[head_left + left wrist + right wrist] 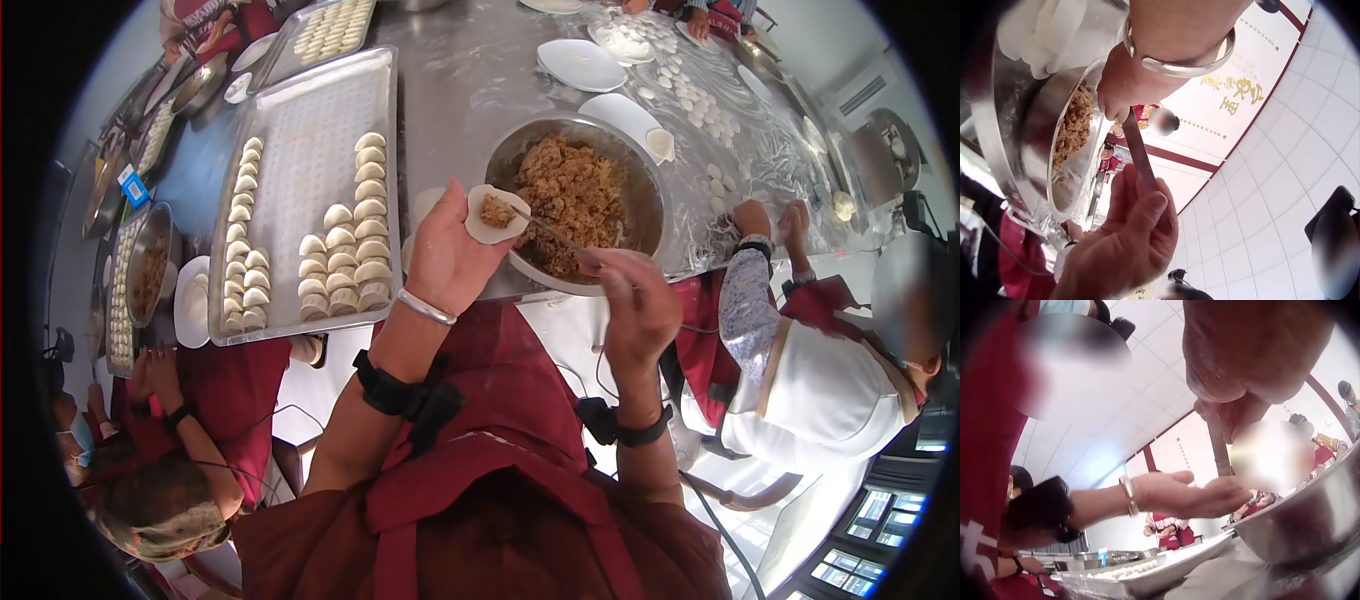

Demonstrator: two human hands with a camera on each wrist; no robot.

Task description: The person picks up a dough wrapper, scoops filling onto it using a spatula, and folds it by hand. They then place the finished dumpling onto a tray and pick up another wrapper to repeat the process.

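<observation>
My left hand [452,255] is palm up over the table edge, a round white dumpling wrapper [488,234] lying across its fingers. A small lump of brown filling [494,211] sits on the wrapper. My right hand [640,305] grips a flat metal spatula [1139,147], thumb pressed along it in the left wrist view. The spatula's tip reaches the filling on the wrapper. Just beyond both hands stands a steel bowl [655,185] of brown minced filling [565,190]. From the right wrist view, the left hand's fingers look fairly straight, its thumb raised.
On the left, a metal tray [310,130] holds rows of folded dumplings [372,230]. White plates [583,65] and small dough pieces [690,90] lie on the floured table [450,100]. A person [810,390] works close on the right, another [180,450] on the left.
</observation>
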